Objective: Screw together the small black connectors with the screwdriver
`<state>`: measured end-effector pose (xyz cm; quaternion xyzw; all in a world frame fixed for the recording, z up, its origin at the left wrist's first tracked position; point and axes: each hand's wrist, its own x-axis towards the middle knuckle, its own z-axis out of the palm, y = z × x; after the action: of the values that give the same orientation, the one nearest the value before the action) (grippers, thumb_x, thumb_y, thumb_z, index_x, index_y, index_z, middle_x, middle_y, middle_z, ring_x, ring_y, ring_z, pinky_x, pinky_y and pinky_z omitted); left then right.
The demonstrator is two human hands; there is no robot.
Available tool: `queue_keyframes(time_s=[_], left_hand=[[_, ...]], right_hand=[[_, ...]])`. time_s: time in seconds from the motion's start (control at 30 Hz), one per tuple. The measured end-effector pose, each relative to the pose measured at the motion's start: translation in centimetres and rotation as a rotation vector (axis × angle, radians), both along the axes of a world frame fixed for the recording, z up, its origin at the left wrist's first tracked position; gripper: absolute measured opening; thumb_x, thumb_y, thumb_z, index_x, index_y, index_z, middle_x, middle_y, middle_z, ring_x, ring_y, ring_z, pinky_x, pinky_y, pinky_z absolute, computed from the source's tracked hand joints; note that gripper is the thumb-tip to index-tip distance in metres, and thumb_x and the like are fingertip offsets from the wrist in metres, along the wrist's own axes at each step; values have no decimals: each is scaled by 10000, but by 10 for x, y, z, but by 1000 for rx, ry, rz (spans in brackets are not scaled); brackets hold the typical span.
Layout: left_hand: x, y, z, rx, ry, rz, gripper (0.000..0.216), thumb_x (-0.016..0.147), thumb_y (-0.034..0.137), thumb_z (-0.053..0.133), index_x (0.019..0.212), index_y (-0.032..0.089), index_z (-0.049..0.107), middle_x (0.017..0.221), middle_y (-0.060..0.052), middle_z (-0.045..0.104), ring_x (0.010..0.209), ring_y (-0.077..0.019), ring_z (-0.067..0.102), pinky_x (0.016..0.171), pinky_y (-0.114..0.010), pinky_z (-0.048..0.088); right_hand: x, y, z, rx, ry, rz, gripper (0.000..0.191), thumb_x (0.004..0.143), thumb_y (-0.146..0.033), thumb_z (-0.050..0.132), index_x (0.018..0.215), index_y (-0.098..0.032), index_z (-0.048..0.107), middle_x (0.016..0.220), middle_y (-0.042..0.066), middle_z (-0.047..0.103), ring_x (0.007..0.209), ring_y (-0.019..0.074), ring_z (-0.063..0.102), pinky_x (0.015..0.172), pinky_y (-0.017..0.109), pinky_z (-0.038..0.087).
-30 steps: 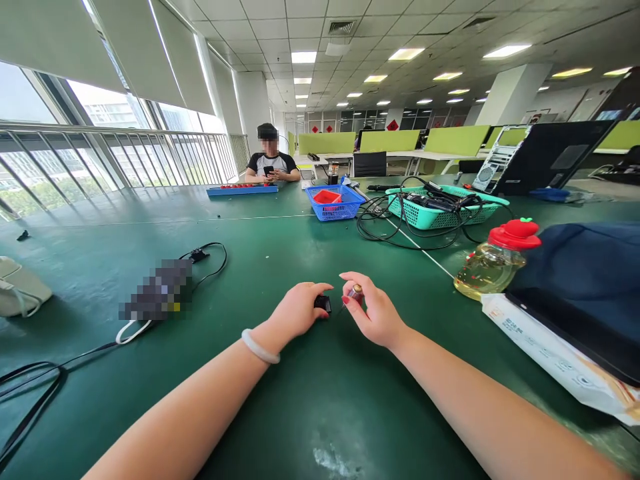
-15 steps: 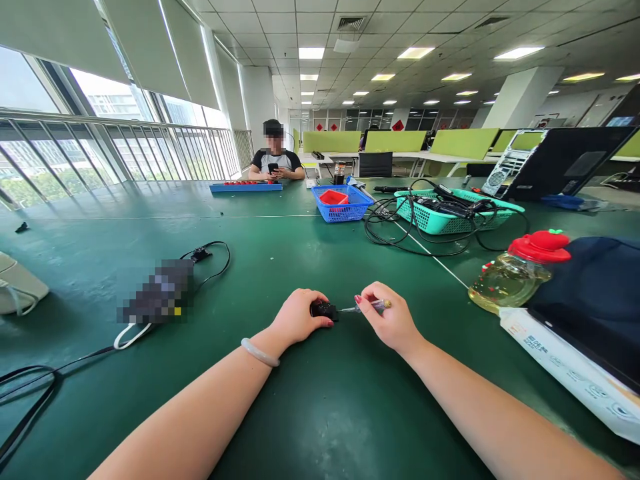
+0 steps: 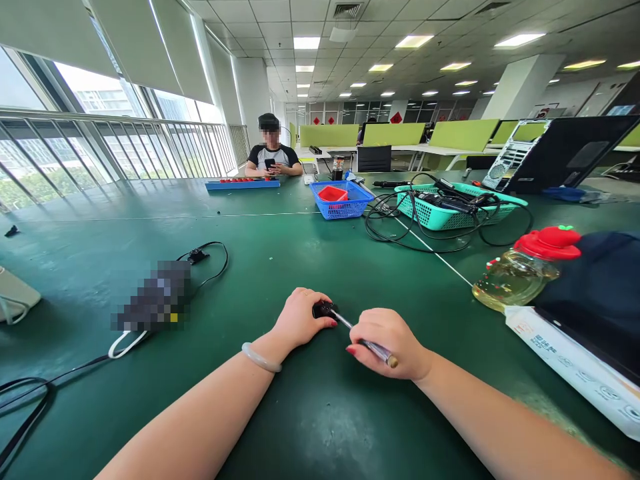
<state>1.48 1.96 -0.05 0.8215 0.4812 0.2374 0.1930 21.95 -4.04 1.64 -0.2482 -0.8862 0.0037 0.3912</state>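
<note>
My left hand [image 3: 300, 316] is closed around a small black part [image 3: 324, 309], pressing it on the green table [image 3: 320, 413]. Its exact kind is too small to make out. In my right hand [image 3: 387, 340] is a slim screwdriver [image 3: 379, 350] with a pale, see-through handle and a thin metal shaft. The shaft slants up to the left, and its tip meets the near right side of the black part. My fingers wrap the handle, whose brownish end sticks out below toward me.
Left lies a blurred dark device [image 3: 157, 297] with black cables. Farther back are a blue basket [image 3: 343, 210] and a green basket [image 3: 435, 219] of cables. At right stand a red-lidded bottle [image 3: 520, 277] and a white packet [image 3: 575, 370]. A person [image 3: 273, 157] sits across, holding a phone.
My right hand has moved lower and turned, so the screwdriver now slants instead of lying nearly level. Its tip has shifted onto the black part. My left hand keeps its hold.
</note>
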Motion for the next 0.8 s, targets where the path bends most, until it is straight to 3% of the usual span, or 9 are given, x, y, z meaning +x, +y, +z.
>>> queue_keyframes(time_s=[0.2,0.8], left_hand=[[0,0,0,12,11,-15,327,719,356,773,1024,250,716,999,-42,710,1071,-265,559,974,-414,456],[0,-2,2,-4,15,-27,310,744,324,752,1041,243,719,1021,-37,725,1085,-266,554,995,-412,436]], right_hand=[[-4,-3,-3,65,-136,-2,324,944,-421,500,711,-199,541,570,-22,465,524,116,369,524,265,261],[-6,-4,-6,-49,-304,-39,336,909,-486,569,737,-200,532,549,-30,513,485,108,417,508,266,262]])
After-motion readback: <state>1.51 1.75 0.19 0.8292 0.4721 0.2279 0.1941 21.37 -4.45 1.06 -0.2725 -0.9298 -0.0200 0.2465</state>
